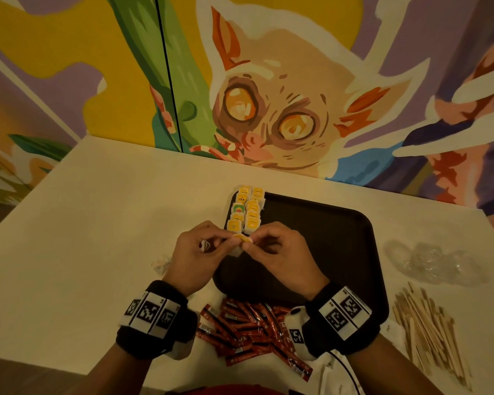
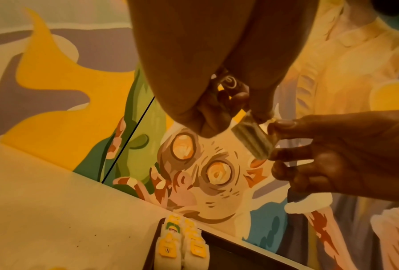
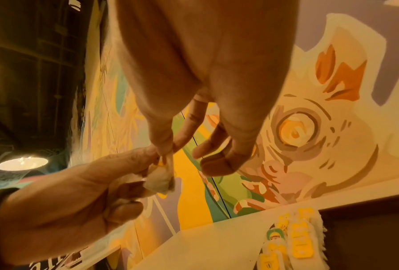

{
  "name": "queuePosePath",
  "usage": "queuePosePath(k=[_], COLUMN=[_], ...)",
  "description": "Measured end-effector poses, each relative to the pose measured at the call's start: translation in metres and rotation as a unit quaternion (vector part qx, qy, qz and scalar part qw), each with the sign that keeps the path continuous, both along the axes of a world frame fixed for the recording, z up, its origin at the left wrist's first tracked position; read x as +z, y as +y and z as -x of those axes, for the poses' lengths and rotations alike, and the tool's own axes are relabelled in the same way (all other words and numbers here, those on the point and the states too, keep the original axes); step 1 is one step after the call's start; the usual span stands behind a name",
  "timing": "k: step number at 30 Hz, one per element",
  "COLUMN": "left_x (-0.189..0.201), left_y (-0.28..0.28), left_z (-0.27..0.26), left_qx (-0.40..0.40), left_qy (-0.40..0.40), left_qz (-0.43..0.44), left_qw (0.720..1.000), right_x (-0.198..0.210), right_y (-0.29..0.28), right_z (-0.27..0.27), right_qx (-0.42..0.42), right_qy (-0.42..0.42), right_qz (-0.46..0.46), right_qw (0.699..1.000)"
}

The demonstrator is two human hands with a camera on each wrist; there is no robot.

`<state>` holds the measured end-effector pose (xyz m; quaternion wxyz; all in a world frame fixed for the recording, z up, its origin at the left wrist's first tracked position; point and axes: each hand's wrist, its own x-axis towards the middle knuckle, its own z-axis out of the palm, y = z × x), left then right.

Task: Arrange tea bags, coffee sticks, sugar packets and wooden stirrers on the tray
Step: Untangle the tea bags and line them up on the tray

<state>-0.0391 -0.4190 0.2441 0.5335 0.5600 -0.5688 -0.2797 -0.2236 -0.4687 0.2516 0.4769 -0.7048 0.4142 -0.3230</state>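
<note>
Step in hand, as judged: preparing 1 tea bag for the rows on the tray.

- Position: held in the air above the tray's near left part, just short of the 2 rows of tea bags along the left rim.
- Left hand: narrow grip, pinching the bag's left end; a loop of white string bunched against the fingers.
- Right hand: narrow grip, thumb and forefinger on the bag's right end, remaining fingers loose.

Recommended handling:

1. Tuck string and tag flat against the bag before lowering; loose string likely to snag neighbours.
2. Lay at the near end of a row, label up, overlapping like the rest.
3. Release with 1 hand first; steady with the other.
4. Avoid squeezing: thin paper, probably easy to tear.

Not yet on the tray: coffee sticks on the bench near the wrists; wooden stirrers at the right. Sugar packets: not identifiable.
</note>
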Motion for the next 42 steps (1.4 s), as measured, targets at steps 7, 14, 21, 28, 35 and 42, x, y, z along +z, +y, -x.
queuePosePath(k=[7,14,21,28,35,42], left_x=[0.000,0.002,-0.018,-0.030,-0.033,-0.033], left_y=[-0.002,-0.001,0.000,-0.006,-0.004,-0.006], left_z=[0.000,0.005,0.009,0.007,-0.001,-0.006], left_qx=[-0.013,-0.014,0.047,0.095,0.112,0.115], left_qy=[0.031,0.086,0.057,0.048,0.058,0.076], left_qz=[-0.017,-0.041,-0.051,-0.137,-0.144,-0.163], left_qw=[0.999,0.995,0.996,0.985,0.981,0.977], right_x=[0.005,-0.018,-0.043,-0.070,-0.097,-0.124], right_y=[-0.002,0.003,-0.007,-0.043,-0.083,-0.100], right_z=[-0.002,-0.011,-0.018,-0.021,-0.026,-0.036], right_qx=[0.036,0.031,-0.002,-0.087,-0.157,-0.157], right_qy=[0.005,0.012,0.039,0.118,0.208,0.252], right_qz=[-0.009,-0.003,-0.040,-0.131,-0.199,-0.233], right_qw=[0.999,0.999,0.998,0.981,0.945,0.926])
